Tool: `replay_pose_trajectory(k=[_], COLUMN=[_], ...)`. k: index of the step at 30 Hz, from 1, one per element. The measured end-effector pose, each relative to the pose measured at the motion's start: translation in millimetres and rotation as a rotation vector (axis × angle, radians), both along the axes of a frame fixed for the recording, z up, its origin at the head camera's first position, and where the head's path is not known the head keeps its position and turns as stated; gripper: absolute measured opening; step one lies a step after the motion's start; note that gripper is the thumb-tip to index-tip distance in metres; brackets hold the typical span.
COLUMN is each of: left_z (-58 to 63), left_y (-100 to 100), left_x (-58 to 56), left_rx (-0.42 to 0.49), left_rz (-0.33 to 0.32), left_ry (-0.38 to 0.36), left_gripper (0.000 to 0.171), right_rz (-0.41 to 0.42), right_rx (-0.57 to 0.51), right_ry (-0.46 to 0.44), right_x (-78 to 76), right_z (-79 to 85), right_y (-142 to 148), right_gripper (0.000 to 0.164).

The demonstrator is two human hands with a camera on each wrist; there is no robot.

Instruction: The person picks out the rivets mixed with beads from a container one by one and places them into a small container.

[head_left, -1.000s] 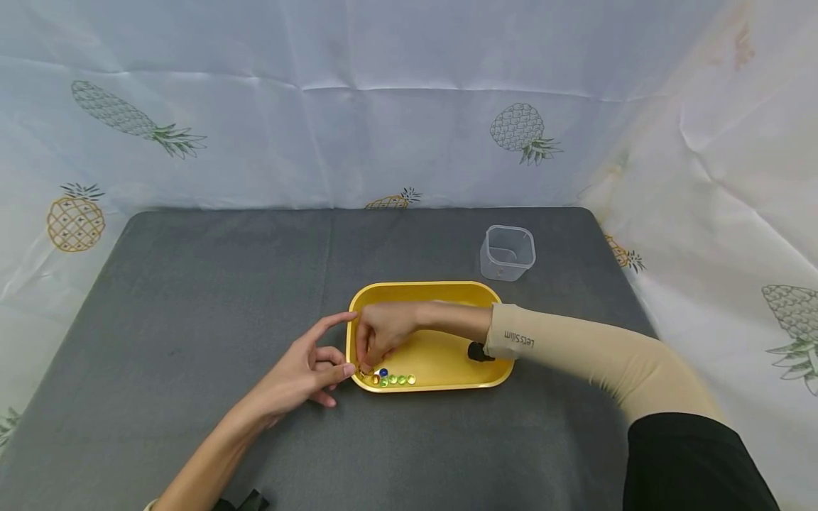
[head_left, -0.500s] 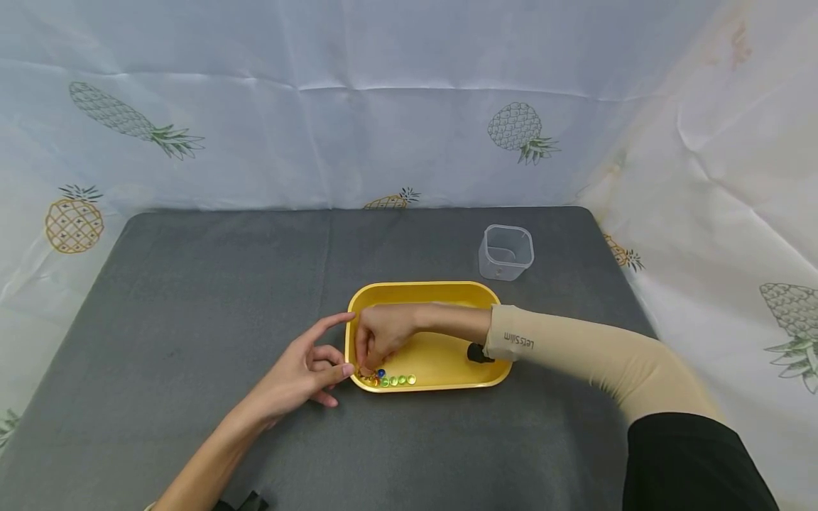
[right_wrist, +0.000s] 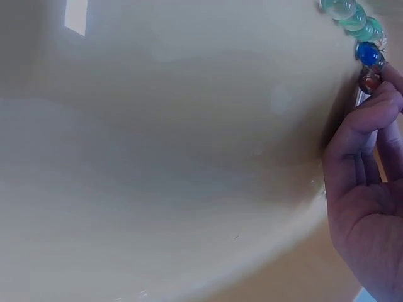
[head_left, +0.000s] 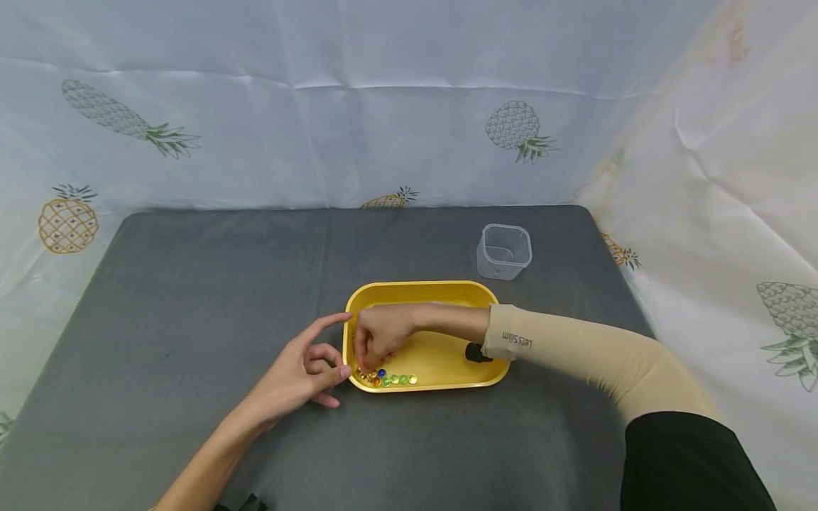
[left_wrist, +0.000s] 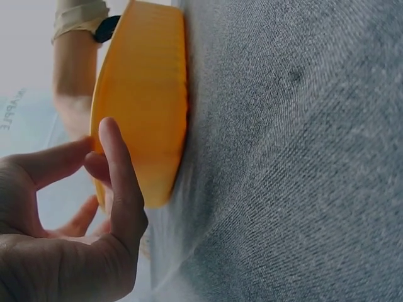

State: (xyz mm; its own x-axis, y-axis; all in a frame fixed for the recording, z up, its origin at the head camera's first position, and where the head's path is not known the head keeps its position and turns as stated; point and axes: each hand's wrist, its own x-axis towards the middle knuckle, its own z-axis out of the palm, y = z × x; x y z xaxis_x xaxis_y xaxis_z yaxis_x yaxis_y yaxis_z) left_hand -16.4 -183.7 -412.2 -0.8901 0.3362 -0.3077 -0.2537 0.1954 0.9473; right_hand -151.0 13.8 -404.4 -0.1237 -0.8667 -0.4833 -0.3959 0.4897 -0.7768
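A yellow tray [head_left: 441,365] lies on the grey-covered table. My left hand [head_left: 305,372] is at its left end, index fingertip and thumb touching the rim a distance apart; the left wrist view shows fingers against the tray's outer wall [left_wrist: 148,82]. My right hand [head_left: 383,332] reaches into the front left corner, fingers bent down over glass marbles. Beside them sit a blue marble [head_left: 381,373], amber marbles [head_left: 375,382] and a row of green-yellow marbles [head_left: 403,380] along the front wall. In the right wrist view the fingertips meet a reddish marble [right_wrist: 369,83]; whether they pinch one is hidden.
A clear square plastic container [head_left: 504,253] stands behind the tray, to the right. Pineapple-print cloth [head_left: 409,85] hangs past the table's back edge and along the sides. My right forearm in its beige sleeve [head_left: 562,337] crosses the tray's right rim.
Both hands keep nearly the same place. The marbles by the right fingertips shift slightly, and more amber ones show there. The whole view drifts a little to the left.
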Motion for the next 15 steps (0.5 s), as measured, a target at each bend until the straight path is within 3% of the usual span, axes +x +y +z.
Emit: replay_pose_trajectory(k=[15], left_z=[0.9], left_y=[-0.5], left_x=[-3.5], left_rx=[-0.009], left_rz=[-0.004], left_ry=[-0.018], left_gripper=[0.085], right_rz=[-0.04], right_rx=[-0.003], right_ry=[-0.018], right_x=[3.1], right_z=[-4.1], right_y=[-0.4], right_gripper=[0.004])
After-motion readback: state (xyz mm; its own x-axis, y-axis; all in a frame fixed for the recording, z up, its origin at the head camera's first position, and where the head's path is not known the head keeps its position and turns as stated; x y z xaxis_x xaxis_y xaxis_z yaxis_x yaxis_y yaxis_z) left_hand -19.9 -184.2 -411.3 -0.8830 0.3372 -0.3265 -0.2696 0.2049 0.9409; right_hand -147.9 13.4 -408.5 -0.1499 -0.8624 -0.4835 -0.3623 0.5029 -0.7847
